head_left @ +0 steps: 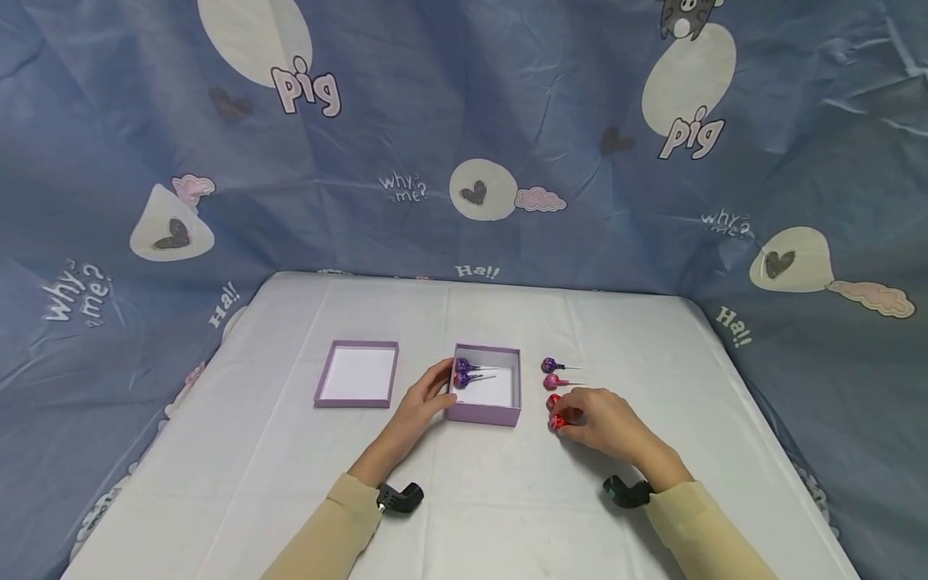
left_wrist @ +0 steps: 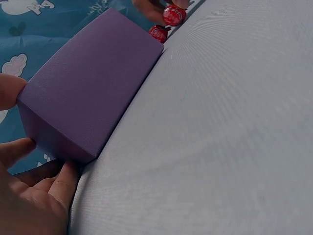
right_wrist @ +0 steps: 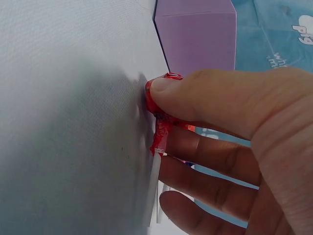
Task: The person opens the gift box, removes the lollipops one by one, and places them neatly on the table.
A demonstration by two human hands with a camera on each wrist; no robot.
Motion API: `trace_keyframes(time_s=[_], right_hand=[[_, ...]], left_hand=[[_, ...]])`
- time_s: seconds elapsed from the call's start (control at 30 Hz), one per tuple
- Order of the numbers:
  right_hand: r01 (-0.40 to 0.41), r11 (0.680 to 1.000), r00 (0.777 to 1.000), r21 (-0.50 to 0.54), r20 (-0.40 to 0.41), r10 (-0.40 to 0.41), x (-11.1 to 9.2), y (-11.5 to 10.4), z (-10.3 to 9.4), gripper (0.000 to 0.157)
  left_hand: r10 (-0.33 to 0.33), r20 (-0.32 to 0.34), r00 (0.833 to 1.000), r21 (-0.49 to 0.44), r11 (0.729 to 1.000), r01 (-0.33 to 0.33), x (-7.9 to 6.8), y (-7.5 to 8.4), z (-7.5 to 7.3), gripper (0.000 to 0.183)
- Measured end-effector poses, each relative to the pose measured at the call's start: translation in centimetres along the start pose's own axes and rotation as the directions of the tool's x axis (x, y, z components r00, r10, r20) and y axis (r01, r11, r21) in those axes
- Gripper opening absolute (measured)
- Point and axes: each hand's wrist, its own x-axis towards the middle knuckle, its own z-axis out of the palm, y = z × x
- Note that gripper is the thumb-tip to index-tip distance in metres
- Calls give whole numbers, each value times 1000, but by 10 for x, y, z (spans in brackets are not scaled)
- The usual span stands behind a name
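Red lollipop (head_left: 556, 423) pinched in the right grip (head_left: 603, 417), to the right of a purple box (head_left: 483, 415)

The red lollipop sits between the thumb and fingers of the right grip, which is nearly closed around it. In the right wrist view, the thumb presses the wrapped candy head, the fingers curl behind, and the white stick runs toward the bottom. Whether the candy touches the white-covered bench (head_left: 478, 499) cannot be told.

Just beyond it lies a second red lollipop (head_left: 553, 400), partly hidden by the fingers. Farther back in the same column are a pink lollipop (head_left: 552, 382) and a purple lollipop (head_left: 548, 365).

The left grip (head_left: 418, 405) holds the lidless box at its left side, thumb and fingers parted around the near corner. Inside, two dark purple lollipops (head_left: 461, 379) lie along the left wall, sticks pointing right. The shallow lid (head_left: 358, 374) rests inside up, left of the box.
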Motion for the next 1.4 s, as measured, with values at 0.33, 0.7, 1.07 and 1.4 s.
trace_keyframes(time_s=[0.33, 0.7, 1.07, 1.4], right_hand=[[-8, 1000, 1000, 17, -3, 8, 0, -1, 1, 28], [1, 1000, 1000, 23, -1, -1, -4, -4, -1, 34], [-32, 999, 999, 24, -42, 33, -5, -6, -24, 30], [33, 998, 995, 50, -99, -27, 13, -21, -38, 22]], left_hand=[[8, 9, 1000, 7, 1000, -8, 0, -2, -1, 63], [4, 19, 1000, 9, 1000, -4, 0, 1, -2, 65], [14, 20, 1000, 1, 1000, -14, -2, 0, -2, 65], [19, 24, 1000, 2, 1000, -19, -2, 1, -1, 65]])
